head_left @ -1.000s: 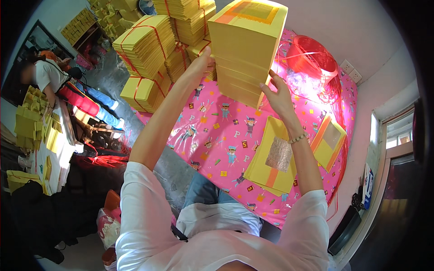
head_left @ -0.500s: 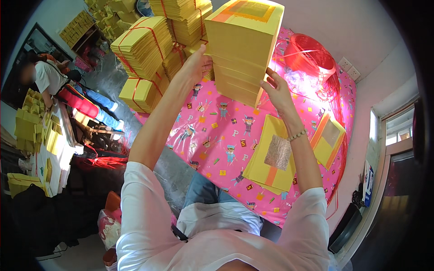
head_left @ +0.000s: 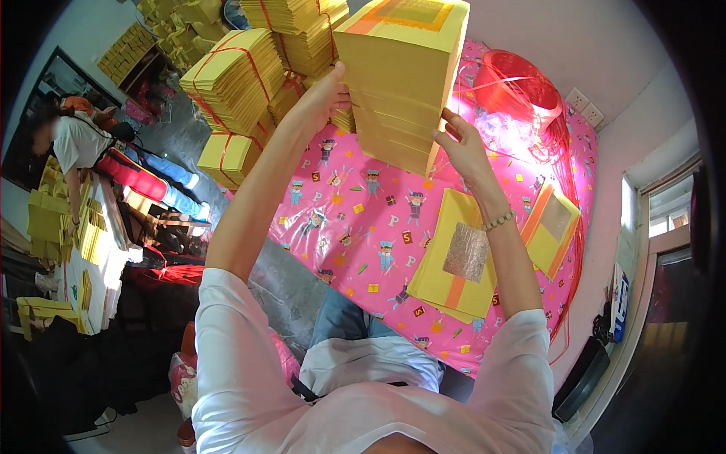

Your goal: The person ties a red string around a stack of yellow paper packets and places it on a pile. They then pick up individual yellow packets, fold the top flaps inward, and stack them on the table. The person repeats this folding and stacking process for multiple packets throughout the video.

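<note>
A tall stack of yellow joss paper [head_left: 404,91], with an orange patch on its top, stands upright on the far part of the table. My left hand [head_left: 327,97] is at its left side, fingers stretched and spread, thumb up by the edge. At the right edge, my right hand [head_left: 463,145] has its thumb and fingers apart, fingertips against the paper. Both hands are open beside the stack. Below my right forearm lies a small pile of yellow sheets [head_left: 431,265] with a silver foil square; a similar pile [head_left: 556,246] lies farther right.
Tied bundles of yellow paper [head_left: 234,76] stand at the far left of the pink-covered table [head_left: 348,250]. A red tub [head_left: 522,83] with red strands sits at the far right, below a wall socket [head_left: 582,106]. Another person [head_left: 83,140] works at a table on the left.
My left hand has moved from slightly off the stack to its left edge. My right hand stays at the right edge. The other person's arm has shifted over the papers.
</note>
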The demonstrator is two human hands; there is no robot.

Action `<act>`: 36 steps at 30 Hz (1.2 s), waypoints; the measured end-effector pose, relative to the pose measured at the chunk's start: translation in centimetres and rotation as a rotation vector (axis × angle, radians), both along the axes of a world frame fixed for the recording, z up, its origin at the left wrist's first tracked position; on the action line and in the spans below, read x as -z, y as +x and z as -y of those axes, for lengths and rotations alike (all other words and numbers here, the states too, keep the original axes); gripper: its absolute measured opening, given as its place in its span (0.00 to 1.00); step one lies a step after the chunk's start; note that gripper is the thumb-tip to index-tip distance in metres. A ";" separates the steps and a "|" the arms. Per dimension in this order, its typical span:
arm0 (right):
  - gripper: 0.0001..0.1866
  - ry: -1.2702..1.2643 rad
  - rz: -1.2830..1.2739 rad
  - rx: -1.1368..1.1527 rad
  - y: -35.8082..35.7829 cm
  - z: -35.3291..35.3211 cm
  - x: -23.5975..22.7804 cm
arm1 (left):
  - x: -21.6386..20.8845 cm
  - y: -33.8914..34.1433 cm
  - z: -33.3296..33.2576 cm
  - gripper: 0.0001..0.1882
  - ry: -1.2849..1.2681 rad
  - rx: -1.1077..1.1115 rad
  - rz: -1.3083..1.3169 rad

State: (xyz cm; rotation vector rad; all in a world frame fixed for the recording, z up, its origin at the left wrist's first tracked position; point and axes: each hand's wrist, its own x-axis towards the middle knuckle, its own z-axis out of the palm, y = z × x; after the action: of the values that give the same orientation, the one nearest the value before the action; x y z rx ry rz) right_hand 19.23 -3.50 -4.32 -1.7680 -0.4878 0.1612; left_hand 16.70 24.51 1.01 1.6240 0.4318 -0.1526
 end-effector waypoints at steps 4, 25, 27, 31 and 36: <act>0.34 -0.005 0.016 -0.013 0.7 0.2 0.3 | -0.3 0.0 0.1 0.45 0.036 0.029 0.019; 0.26 0.353 -0.404 0.086 0.5 1.2 -2.0 | -2.9 2.7 2.4 0.42 -0.748 -0.343 0.087; 0.25 0.444 -0.447 0.115 0.1 1.1 -1.9 | -2.9 3.3 2.5 0.39 -0.763 -0.337 0.080; 0.24 0.679 -0.711 0.106 -1.5 0.2 -2.8 | -3.2 3.9 2.3 0.34 -0.821 -0.345 0.035; 0.22 0.812 -0.844 0.026 -0.8 -0.6 -2.9 | -3.7 4.7 1.9 0.33 -0.817 -0.340 0.010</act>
State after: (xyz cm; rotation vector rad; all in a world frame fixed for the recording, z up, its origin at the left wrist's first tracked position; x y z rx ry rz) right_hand 18.39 -2.92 -1.38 -0.7906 0.0996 0.5708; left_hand 21.41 22.65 4.71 0.7370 0.5408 -0.0498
